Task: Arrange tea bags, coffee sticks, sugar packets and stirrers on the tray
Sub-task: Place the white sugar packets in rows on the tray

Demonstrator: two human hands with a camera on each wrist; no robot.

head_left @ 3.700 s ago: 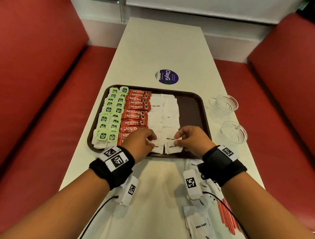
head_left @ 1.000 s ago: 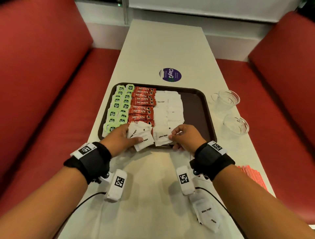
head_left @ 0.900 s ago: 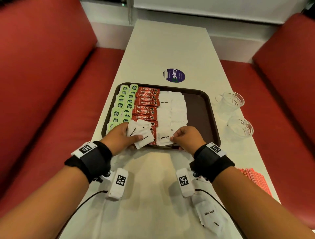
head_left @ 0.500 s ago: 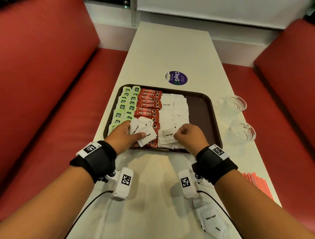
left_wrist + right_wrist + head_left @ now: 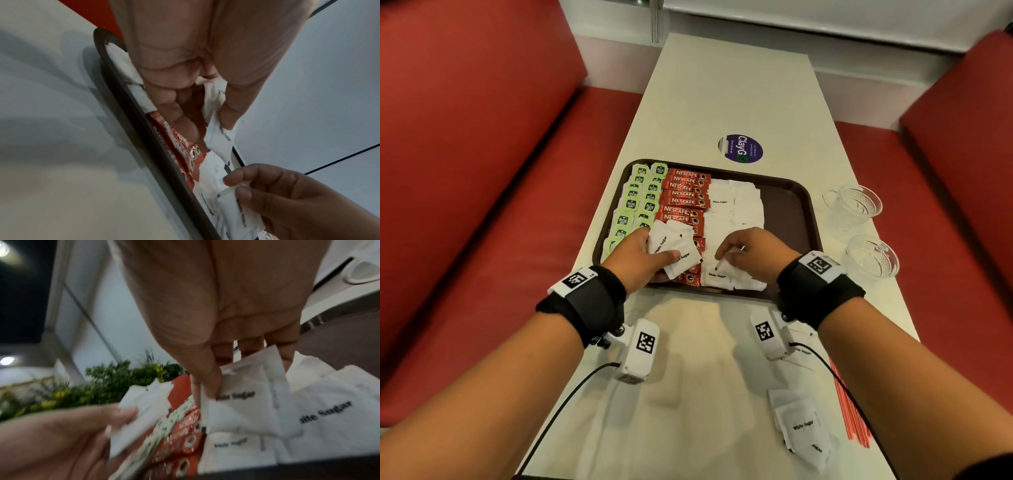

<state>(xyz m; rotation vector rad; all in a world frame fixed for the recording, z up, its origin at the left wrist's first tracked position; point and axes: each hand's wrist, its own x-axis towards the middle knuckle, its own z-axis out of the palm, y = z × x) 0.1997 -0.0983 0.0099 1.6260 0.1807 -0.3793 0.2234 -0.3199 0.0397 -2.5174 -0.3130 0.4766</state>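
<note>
The sugar step was in hand, as I judge it. The left hand [image 5: 642, 255] gripped a small fan of white sugar packets [image 5: 676, 248] above the tray's [image 5: 803, 205] near edge, over the Nescafé sticks [image 5: 685, 195]. The right hand [image 5: 751, 251] pinched a single sugar packet [image 5: 244, 395] just over the white rows. Next it would need laying flat in line; loose packets [image 5: 803, 428] and red stirrers [image 5: 851, 407] waited on the surface [image 5: 722, 85].

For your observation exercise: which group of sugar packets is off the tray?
The loose sugar packets on the table near the right forearm, beside the red stirrers.
</note>
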